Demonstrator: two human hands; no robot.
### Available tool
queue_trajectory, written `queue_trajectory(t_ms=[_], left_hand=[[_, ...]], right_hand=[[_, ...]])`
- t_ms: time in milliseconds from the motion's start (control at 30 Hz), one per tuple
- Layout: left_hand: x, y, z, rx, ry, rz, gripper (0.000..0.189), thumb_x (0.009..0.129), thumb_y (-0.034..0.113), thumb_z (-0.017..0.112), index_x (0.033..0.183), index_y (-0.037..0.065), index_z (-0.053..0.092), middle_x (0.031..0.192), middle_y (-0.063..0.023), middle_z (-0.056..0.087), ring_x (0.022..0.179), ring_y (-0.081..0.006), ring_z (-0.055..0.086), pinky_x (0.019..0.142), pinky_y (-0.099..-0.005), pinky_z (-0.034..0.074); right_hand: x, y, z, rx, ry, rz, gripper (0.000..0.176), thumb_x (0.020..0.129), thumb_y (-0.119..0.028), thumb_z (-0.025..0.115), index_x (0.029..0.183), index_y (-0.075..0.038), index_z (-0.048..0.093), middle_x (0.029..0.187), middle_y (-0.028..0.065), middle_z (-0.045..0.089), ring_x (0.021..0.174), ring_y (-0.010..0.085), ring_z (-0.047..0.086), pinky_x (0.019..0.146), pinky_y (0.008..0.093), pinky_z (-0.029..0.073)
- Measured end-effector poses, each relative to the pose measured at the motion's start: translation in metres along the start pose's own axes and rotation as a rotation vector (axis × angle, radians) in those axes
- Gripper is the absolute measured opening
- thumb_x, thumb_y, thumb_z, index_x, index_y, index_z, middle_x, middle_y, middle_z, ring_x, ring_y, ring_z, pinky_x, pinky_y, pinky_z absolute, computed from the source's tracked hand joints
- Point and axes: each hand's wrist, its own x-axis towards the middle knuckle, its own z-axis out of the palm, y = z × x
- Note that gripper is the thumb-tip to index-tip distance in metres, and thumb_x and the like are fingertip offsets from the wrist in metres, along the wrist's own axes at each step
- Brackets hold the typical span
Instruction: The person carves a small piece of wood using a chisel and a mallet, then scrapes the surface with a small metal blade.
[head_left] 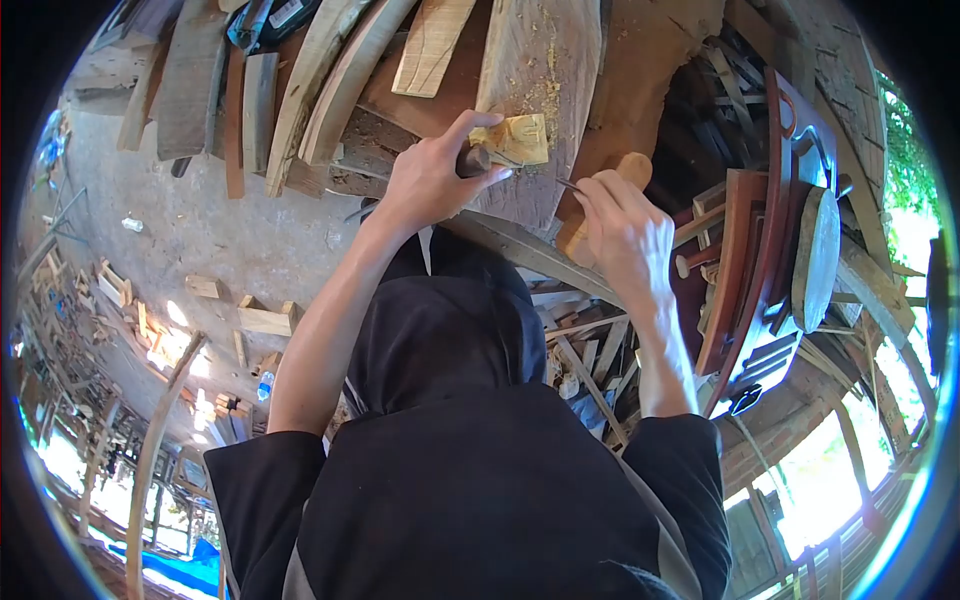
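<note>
A small yellow carved wooden block (pixel 530 138) lies on a wide plank strewn with shavings. My left hand (pixel 435 175) is closed on its near left side, thumb and forefinger at its edges. Within that grasp shows a dark rounded wooden handle (pixel 473 160); what it belongs to is partly hidden. To the right of the block, my right hand (pixel 630 225) pinches a thin dark tool (pixel 568 184), its tip pointing toward the block and apart from it. Beyond and below the right fingers appears a pale wooden piece with a rounded end (pixel 635 168); whether it is held cannot be told.
The wide plank (pixel 540 60) forms the work surface. Curved wooden boards (pixel 345 75) lie side by side on the left. Reddish-brown furniture (pixel 745 270) stands close on the right, with a round wooden disc (pixel 816 262). Offcuts (pixel 265 318) litter the concrete floor.
</note>
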Motion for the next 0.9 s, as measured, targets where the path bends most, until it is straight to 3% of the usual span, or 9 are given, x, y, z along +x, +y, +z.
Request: queue_trajectory(t_ms=[233,300,400,533,667,767,800,867,900], left_hand=[[-0.003,0.007,-0.003,0.027,-0.062,-0.066,0.066,0.083,0.045,0.079,0.137,0.024,0.049,0.071,-0.0092,0.061,0.07,-0.0299,0.064,0.068,-0.0417,0.049],[-0.014,0.01,0.0,0.047,0.172,0.017,0.067,0.079,0.039,0.084,0.131,0.015,0.049,0.07,-0.0086,0.06,0.065,-0.0282,0.062,0.062,-0.0388,0.049],[-0.032,0.02,0.004,0.044,0.349,0.149,0.05,0.076,0.029,0.088,0.106,0.007,0.055,0.069,-0.0077,0.056,0.058,-0.0246,0.058,0.054,-0.035,0.046],[-0.05,0.057,-0.003,0.149,0.136,0.503,0.039,0.074,0.021,0.088,0.07,0.008,0.051,0.068,-0.0054,0.047,0.052,-0.0207,0.053,0.048,-0.0344,0.042],[-0.064,0.093,-0.009,0.308,-0.114,0.713,0.026,0.075,0.021,0.079,0.073,0.013,0.055,0.075,-0.0003,0.048,0.069,-0.0158,0.058,0.061,-0.0325,0.048],[-0.071,0.108,-0.002,0.433,-0.179,0.877,0.013,0.073,0.021,0.07,0.079,0.016,0.06,0.085,0.0015,0.052,0.088,-0.0148,0.058,0.079,-0.0358,0.049],[-0.072,0.108,0.004,0.48,-0.162,0.99,0.012,0.073,0.021,0.068,0.082,0.016,0.062,0.091,0.0018,0.054,0.095,-0.0153,0.056,0.086,-0.0377,0.047],[-0.079,0.104,0.016,0.573,-0.194,1.114,0.017,0.076,0.022,0.065,0.093,0.018,0.066,0.109,0.0008,0.056,0.111,-0.0172,0.052,0.105,-0.0415,0.041],[-0.082,0.097,0.024,0.575,-0.194,1.116,0.017,0.076,0.022,0.065,0.093,0.018,0.066,0.109,0.0008,0.056,0.111,-0.0172,0.052,0.105,-0.0415,0.041]], right_hand=[[-0.019,-0.033,0.02,0.386,0.227,0.479,0.022,0.089,-0.013,0.074,0.107,-0.005,0.066,0.094,0.0085,0.068,0.082,0.0302,0.07,0.07,0.0342,0.055],[-0.017,-0.029,0.035,0.548,0.484,0.689,0.024,0.091,-0.014,0.073,0.112,-0.005,0.064,0.098,0.0119,0.07,0.084,0.0314,0.071,0.074,0.0351,0.055],[0.001,-0.018,0.043,0.573,0.559,0.737,0.025,0.093,-0.017,0.071,0.114,-0.006,0.064,0.101,0.0142,0.071,0.089,0.032,0.072,0.078,0.0358,0.055],[0.028,-0.003,0.062,0.302,0.518,0.614,0.025,0.09,-0.019,0.072,0.11,-0.006,0.065,0.098,0.0125,0.07,0.089,0.0334,0.067,0.077,0.0399,0.052],[0.015,-0.007,0.053,0.137,0.667,0.449,0.02,0.092,-0.023,0.071,0.097,-0.004,0.067,0.091,0.0116,0.068,0.084,0.029,0.062,0.072,0.0368,0.048],[-0.022,-0.025,0.008,1.011,-0.201,0.84,0.038,0.101,-0.037,0.06,0.097,0.0,0.068,0.09,0.0105,0.07,0.078,0.0199,0.065,0.071,0.0333,0.051],[-0.03,-0.032,0.003,1.012,-0.201,0.84,0.038,0.101,-0.037,0.06,0.097,0.0,0.068,0.09,0.0105,0.07,0.078,0.0199,0.065,0.071,0.0333,0.051],[-0.04,-0.042,-0.002,1.912,-0.353,0.938,0.037,0.102,-0.036,0.06,0.107,0.0,0.065,0.087,0.0058,0.068,0.073,0.0118,0.06,0.071,0.0287,0.05],[-0.042,-0.041,-0.001,1.913,-0.351,0.936,0.037,0.102,-0.036,0.06,0.107,0.0,0.065,0.087,0.0058,0.068,0.073,0.0118,0.06,0.071,0.0287,0.05]])
